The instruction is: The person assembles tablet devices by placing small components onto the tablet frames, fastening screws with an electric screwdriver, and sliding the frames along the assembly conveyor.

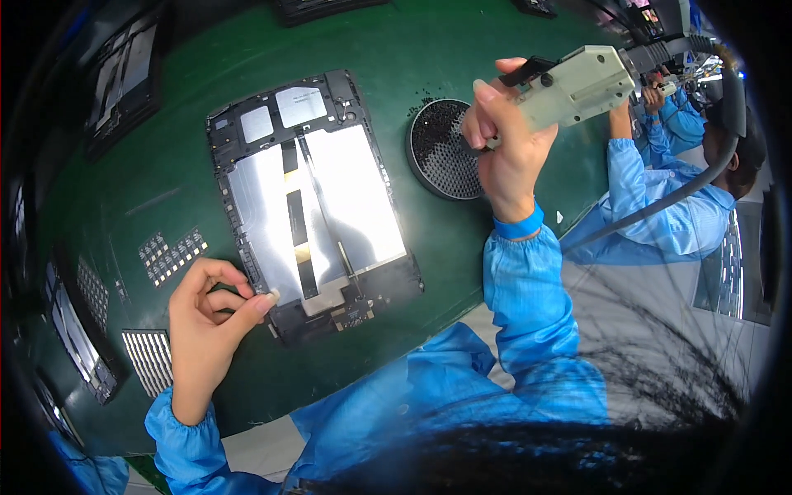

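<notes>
Clearly, nearest to us are strands of dark hair point(528, 454) across the lower edge, and beyond them the blue smock point(355, 412) of the person at work. Next we find the left hand point(206, 318), thumb and index finger brought tip to tip at the lower left edge of an opened tablet-like device point(363, 190), the other fingers curled. A pale bit shows at those tips, but we cannot tell whether they pinch something.

The device lies flat on the green table point(450, 264), between the two hands; we see a black frame, bright silvery panels and a dark strip running between them. Left of the hand we note a ridged metallic piece point(148, 363), sheets of small squares point(172, 256) and another slim device point(76, 338).

Farther out, the right hand point(518, 144) has its fingers wrapped around a pale powered hand tool point(582, 87), from which a grey hose point(691, 177) bends down. Just under that hand sits a round dish point(450, 195) with tiny black pieces point(441, 124), some spilled past its rim.

Farther still, we see a dark-framed device point(124, 78) at upper left and, at right, a co-worker point(660, 202) in blue.
</notes>
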Demonstrator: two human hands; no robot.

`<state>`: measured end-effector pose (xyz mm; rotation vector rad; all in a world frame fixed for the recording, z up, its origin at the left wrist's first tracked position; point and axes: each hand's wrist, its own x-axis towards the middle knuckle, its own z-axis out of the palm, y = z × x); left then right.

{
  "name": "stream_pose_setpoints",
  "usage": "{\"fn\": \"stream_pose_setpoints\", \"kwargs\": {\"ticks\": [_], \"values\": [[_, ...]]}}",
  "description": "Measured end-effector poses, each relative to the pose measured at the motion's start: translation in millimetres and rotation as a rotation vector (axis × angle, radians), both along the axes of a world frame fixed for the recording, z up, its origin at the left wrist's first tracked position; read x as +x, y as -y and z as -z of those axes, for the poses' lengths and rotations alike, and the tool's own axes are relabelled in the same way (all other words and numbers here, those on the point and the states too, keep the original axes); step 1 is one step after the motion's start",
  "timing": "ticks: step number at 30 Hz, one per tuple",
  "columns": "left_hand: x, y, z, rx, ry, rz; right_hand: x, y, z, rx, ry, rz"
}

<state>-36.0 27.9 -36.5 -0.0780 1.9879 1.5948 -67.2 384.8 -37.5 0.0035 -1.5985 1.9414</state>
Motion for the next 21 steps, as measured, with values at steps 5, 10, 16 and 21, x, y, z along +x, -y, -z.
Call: {"fn": "stream_pose_setpoints", "kwargs": {"ticks": [5,10,16,21], "values": [[-1.0,-2.0,1.6,0.039,0.021,-0.018,-1.6,-1.2,2.3,0.064,0.031,-0.012],[0.0,-1.3,2.5,0.040,0.008,-0.016,-0.1,-0.9,3.3,0.030,0.027,-0.019],[-0.4,-1.3,0.5,0.034,0.008,-0.016,0.9,5.8,0.9,0.137,0.064,0.030],[0.1,-0.6,2.4,0.046,-0.016,-0.011,1.6,-1.1,3.2,0.119,0.081,-0.055]]}}
